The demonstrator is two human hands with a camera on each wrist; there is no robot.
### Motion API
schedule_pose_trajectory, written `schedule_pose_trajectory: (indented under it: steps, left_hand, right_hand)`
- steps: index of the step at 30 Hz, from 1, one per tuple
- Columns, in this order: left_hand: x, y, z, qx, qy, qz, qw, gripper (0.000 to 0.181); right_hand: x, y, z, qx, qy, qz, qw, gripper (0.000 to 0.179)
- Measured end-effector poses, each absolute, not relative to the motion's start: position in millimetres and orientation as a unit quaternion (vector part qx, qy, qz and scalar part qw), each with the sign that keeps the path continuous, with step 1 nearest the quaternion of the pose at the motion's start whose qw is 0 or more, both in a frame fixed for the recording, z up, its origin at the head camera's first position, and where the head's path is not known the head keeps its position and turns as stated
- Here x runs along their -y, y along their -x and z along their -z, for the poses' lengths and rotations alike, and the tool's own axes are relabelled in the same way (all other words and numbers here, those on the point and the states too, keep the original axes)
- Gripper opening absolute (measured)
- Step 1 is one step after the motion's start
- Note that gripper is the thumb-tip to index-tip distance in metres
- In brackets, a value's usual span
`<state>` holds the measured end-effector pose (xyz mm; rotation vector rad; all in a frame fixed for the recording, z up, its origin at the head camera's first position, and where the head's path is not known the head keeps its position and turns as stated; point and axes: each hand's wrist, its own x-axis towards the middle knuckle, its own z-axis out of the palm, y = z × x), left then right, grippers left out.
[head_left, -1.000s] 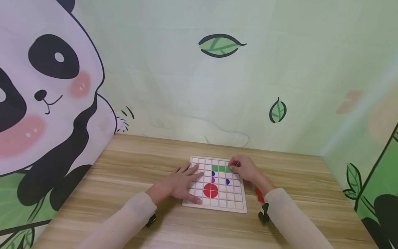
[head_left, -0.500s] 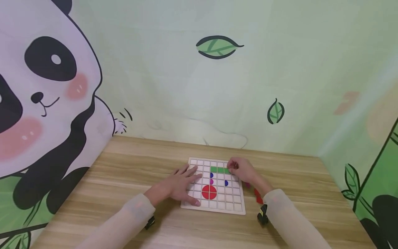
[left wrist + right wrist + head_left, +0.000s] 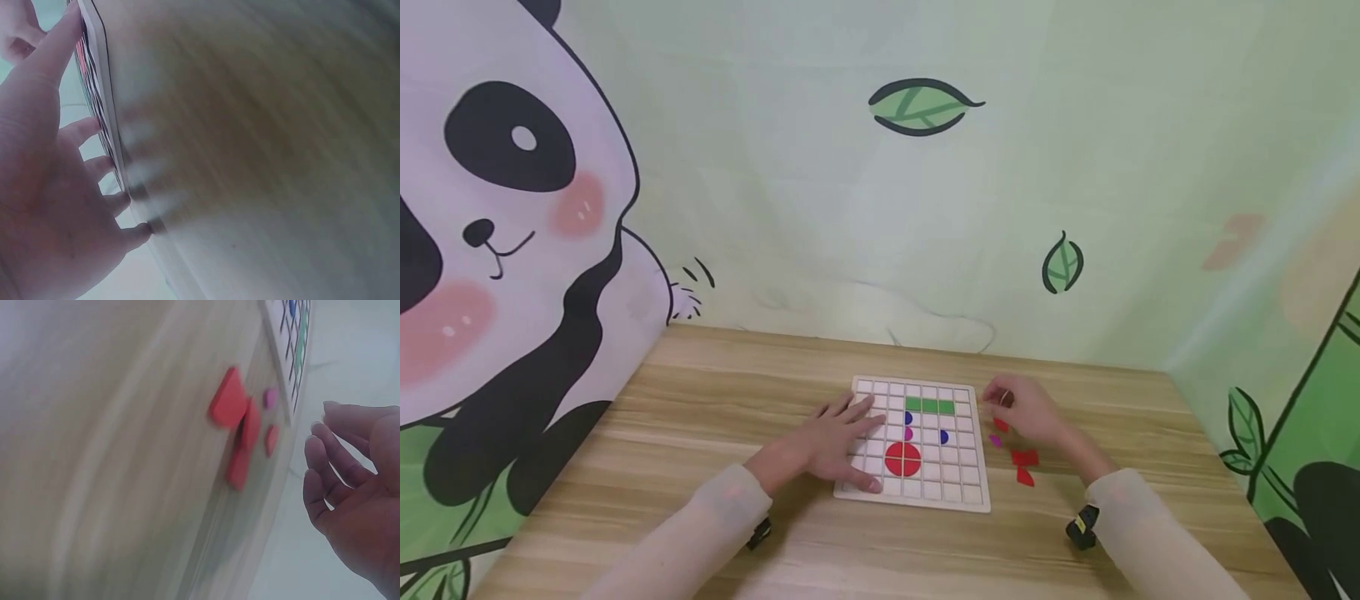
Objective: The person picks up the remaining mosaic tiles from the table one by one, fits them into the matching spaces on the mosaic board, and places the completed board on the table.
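A white gridded board (image 3: 951,493) lies on the table. My left hand (image 3: 831,440) rests spread over its left side; the left wrist view shows its fingertips along the board's edge. Green squares (image 3: 929,406) form a row near the top, above two blue half-round pieces (image 3: 943,437) and a pink piece (image 3: 908,434). Lower down, red quarter pieces (image 3: 902,459) make a circle. Just off the board's upper right edge is my right hand (image 3: 1028,410), fingers loosely bent. In the right wrist view nothing sits between its thumb and fingertips.
Several loose red pieces (image 3: 1025,458) and a magenta piece (image 3: 996,441) lie on the wooden table (image 3: 760,358) right of the board; in the right wrist view some red pieces (image 3: 228,400) overlap. Behind the table hangs a printed panda backdrop (image 3: 775,167).
My right hand has left the right end of the green row and moved right, off the board, uncovering the last green square and more loose pieces. The left hand stays in place.
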<state>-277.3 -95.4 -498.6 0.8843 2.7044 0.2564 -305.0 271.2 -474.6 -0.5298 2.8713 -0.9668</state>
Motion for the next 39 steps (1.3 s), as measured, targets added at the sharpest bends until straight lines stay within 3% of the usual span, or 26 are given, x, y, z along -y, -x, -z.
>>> schedule_pose_trajectory:
  steps: [10,21,39]
  left_hand:
    - [98,278,497,-0.938,-0.304,-0.088,0.140,0.111]
    - [98,278,494,-0.938,-0.305,-0.092,0.138,0.110]
    - [95,275,494,-0.936,-0.306,-0.094,0.143,0.110]
  right_hand:
    - [-297,299,483,-0.941,0.163,0.296,0.028,0.007]
    - [-292,283,478,-0.932,0.209,0.284,0.080,0.011]
    - [-283,278,491,-0.946,0.198,0.249,0.063,0.009]
